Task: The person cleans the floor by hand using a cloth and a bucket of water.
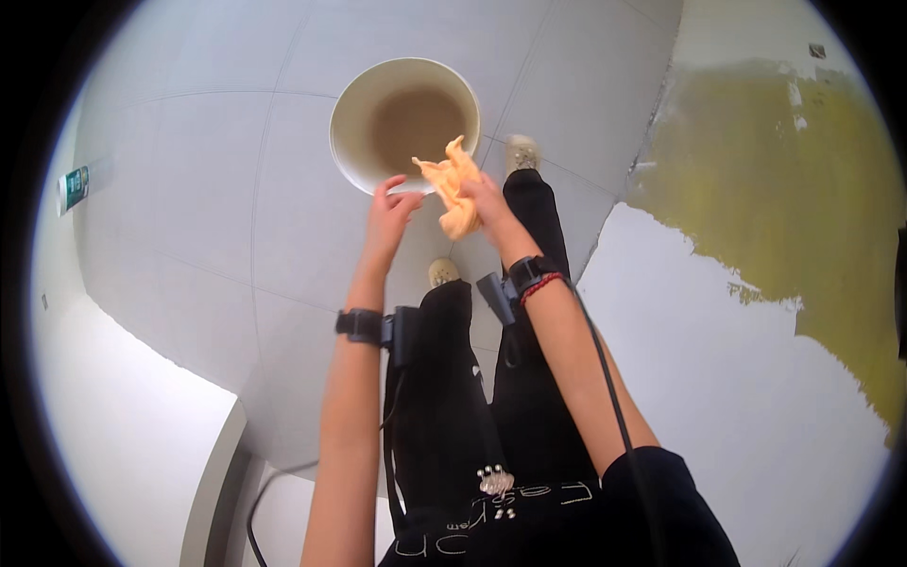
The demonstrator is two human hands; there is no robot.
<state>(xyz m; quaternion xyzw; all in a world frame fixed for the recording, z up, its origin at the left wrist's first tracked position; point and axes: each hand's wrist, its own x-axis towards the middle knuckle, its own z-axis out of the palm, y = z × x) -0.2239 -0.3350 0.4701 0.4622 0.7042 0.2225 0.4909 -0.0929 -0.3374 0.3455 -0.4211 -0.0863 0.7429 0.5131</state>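
My right hand (482, 198) grips a bunched, light orange cloth (452, 189), held over the near right rim of a round off-white bucket (350, 128) with murky brownish liquid (411, 123) in it. Just left of the cloth, my left hand (392, 213) hovers at the bucket's near rim with fingers apart and nothing in them; whether it touches the rim I cannot tell. Both forearms carry black strapped devices with cables.
The bucket stands on a grey tiled floor (189, 161). My shoes (444, 271) and black-clad legs are below it. A green-and-white container (74, 189) is at far left beside a white wall (132, 387). On the right runs a wall (737, 170) with olive-yellow patches.
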